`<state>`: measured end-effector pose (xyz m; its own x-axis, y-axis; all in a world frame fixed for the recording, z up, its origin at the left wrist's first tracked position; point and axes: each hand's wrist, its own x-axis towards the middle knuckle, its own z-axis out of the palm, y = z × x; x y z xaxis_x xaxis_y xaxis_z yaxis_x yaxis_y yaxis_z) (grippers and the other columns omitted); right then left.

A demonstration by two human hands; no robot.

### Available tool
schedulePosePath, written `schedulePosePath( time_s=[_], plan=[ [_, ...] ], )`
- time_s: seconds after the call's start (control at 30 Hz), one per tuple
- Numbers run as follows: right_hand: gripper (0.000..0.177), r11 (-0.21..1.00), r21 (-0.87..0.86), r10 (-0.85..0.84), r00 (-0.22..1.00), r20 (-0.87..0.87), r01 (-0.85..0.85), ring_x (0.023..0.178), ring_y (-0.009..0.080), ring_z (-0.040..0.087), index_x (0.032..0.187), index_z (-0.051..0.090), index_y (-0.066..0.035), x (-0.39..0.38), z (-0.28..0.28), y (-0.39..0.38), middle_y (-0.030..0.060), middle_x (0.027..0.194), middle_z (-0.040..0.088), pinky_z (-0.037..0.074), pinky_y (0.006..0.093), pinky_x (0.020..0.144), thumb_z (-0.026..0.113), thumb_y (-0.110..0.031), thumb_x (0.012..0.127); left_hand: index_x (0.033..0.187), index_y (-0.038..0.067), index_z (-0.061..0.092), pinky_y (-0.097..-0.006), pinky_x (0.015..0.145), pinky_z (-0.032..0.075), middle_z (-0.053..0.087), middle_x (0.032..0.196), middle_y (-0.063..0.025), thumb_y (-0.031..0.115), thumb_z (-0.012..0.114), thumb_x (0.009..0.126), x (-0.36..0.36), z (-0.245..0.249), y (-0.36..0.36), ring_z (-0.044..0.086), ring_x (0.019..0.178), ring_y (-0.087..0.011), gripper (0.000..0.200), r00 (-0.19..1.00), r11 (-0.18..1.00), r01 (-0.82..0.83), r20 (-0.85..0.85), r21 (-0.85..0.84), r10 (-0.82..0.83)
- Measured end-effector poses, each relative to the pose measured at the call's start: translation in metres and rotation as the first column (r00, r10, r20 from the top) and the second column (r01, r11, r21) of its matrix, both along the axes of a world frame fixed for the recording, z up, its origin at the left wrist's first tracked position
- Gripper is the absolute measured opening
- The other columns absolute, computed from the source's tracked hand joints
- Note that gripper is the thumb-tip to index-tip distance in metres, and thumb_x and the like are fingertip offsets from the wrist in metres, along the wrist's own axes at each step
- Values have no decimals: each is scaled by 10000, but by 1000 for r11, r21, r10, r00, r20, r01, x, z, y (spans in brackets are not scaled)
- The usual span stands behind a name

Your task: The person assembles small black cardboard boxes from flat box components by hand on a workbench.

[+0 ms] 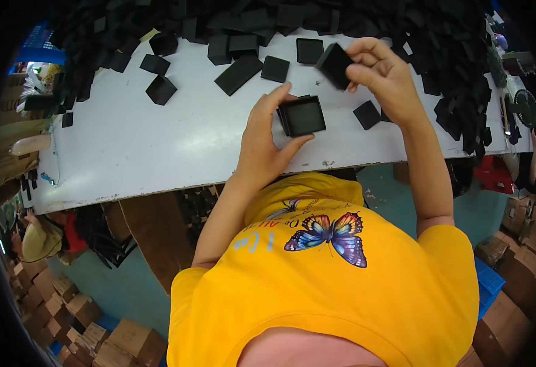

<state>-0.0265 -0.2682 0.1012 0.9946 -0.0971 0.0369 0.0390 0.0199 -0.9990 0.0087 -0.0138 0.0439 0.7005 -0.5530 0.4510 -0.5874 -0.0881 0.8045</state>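
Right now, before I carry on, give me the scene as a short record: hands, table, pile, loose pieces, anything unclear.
Left hand: curled around an open black box, hollow side showing
Right hand: gripping a black piece
Surface: white table
Far side: heap of black boxes
Loose, beyond the left hand: long black block, square black piece
Unclear: whether the right hand's piece is box or lid
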Motion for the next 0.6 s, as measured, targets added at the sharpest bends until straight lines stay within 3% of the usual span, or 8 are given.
schedulePosePath(
  time_s=[0.13,0.23,0.37,0.43,0.47,0.57,0.6],
  plan=[
    [234,985,-21,165,981,-105,-168,842,118,651,1146,705,-21,0,2,32,38,995,665,528,254,744,719,-70,918,1519,48,330,-410,1086,470,604,1294,-165,35,897,728,-3,-3,4,619,1219,-291,974,995,1000,-7,-95,26,10],
    [190,905,-377,215,977,9,-196,840,144,637,1085,747,-32,6,10,41,43,967,650,508,272,726,719,-74,902,1528,54,316,-404,1068,489,587,1305,-164,27,889,739,-2,-9,3,631,1199,-286,976,996,998,-42,-76,44,46],
    [157,767,-619,284,955,86,-172,811,189,596,1035,759,-33,8,13,44,61,956,620,486,301,719,711,-86,896,1449,56,421,-393,1054,494,580,1299,-159,11,880,740,1,-8,3,617,1201,-280,846,998,1000,-9,-69,14,10],
    [155,784,-594,288,953,90,-181,855,151,583,1055,748,-19,8,12,46,46,956,604,479,267,751,704,-51,909,1387,54,488,-385,1043,497,584,1283,-156,3,874,742,5,-8,4,608,1202,-279,753,1000,999,4,6,36,-4],
    [155,790,-586,283,955,89,-179,877,132,576,1065,742,-12,8,10,46,38,957,596,476,251,768,701,-33,916,1275,54,562,-383,1029,497,587,1265,-154,-3,868,736,5,-8,3,597,1197,-291,622,1000,1000,5,-1,3,-5],
    [192,969,-199,146,989,-29,-149,898,113,560,1109,721,-7,13,-28,53,25,945,587,460,241,783,693,-28,920,1146,64,595,-388,1012,489,591,1253,-153,-1,868,725,3,-5,0,605,1164,-304,506,999,999,-36,-19,6,36],
    [207,975,-177,134,991,-19,-136,898,107,559,1125,715,-7,10,-35,52,19,951,588,460,240,792,692,-23,920,1133,64,597,-386,1007,489,593,1251,-152,0,867,727,2,-4,0,606,1160,-302,492,999,999,-28,-15,30,28]
  ],
)
